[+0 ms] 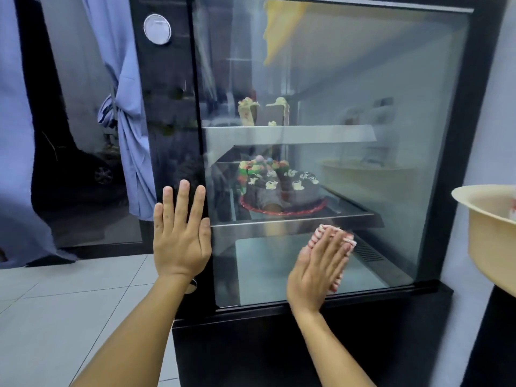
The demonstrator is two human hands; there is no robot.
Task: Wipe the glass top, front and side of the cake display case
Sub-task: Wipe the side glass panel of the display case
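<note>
Head view: cream basin beside display case; cake inside.

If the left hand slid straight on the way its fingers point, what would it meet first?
The left hand lies flat on the case's black corner post, fingers pointing up. Going straight up, the post looks free until the round dial near its top, probably the first thing met; depth is unclear.

**Colours around the black case**

The display case has a black frame. The cloth is white with red-pink markings. The cake is dark chocolate, with white dollops, multicoloured sprinkles and a red rim. The curtain is pale blue, the bowl cream, the floor tiles whitish.
</note>
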